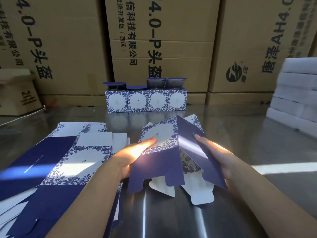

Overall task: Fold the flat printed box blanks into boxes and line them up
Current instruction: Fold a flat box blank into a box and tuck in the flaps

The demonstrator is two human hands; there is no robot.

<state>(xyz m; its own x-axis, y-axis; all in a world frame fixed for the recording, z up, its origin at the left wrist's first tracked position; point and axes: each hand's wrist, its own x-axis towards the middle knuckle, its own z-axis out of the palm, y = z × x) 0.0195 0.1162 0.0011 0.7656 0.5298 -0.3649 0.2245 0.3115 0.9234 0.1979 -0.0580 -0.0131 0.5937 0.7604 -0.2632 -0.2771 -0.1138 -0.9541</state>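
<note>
- Head camera view cuts off much of the scene: the stack of flat blue-and-white floral printed box blanks (68, 160) runs off the lower left edge, and both forearms leave the bottom of the frame.
- Tall brown corrugated cartons with black lettering (171, 40) fill the background, their tops out of view.
- At the right edge, a stack of white foam-like slabs (298, 93) is only partly visible and blurred.
- Strong sunlight washes out the left hand (135, 155), so its knuckles and skin detail are hard to read.
- Its fingers lie straight and flat against the white floral panel of the half-opened printed box blank (159, 162); the thumb is hidden under the dark blue flap.
- On the opposite side, the right hand (216, 157) stretches its fingers along the outside of the blank's dark blue side panel. That panel covers its palm edge and thumb.
- Between the two hands, the half-opened blank is tilted over the shiny steel table (240, 134), its plain white lower flaps hanging towards the surface. Whether they touch it cannot be told.
- Further back, a row of four folded floral boxes (145, 100) stands side by side, touching, near the table's far edge in front of the cartons, with top flaps raised.
- Small print on the box fronts is too fine to make out.
</note>
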